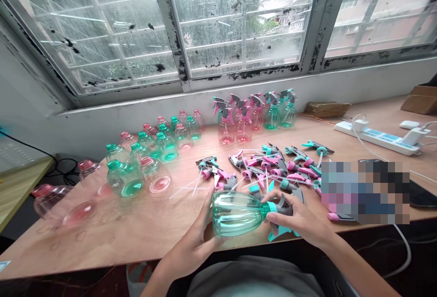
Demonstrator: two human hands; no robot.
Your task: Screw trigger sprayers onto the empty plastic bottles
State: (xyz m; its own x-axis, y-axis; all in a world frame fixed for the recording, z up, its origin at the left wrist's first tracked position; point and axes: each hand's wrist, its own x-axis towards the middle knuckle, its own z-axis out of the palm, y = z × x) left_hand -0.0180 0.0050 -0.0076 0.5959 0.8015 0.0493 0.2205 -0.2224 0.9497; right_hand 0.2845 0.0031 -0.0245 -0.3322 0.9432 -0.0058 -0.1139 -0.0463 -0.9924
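A clear green spray bottle (235,215) lies sideways in the air between my hands, above the table's front edge. My left hand (198,238) is wrapped round its base end. At the neck, my right hand (290,217) grips the teal collar of a grey and teal trigger sprayer (272,207), which sits on the bottle's mouth. Whether the collar is fully screwed down I cannot tell. Just beyond the bottle lies a loose heap of pink, teal and grey trigger sprayers (266,165) with thin white tubes.
Open green and pink bottles (164,147) stand at the left. Several bottles with sprayers (244,124) stand by the wall. A white power strip (378,138), cables, a brown package (327,109) and a cardboard box (421,99) are at the right. Part of the right side is blurred out.
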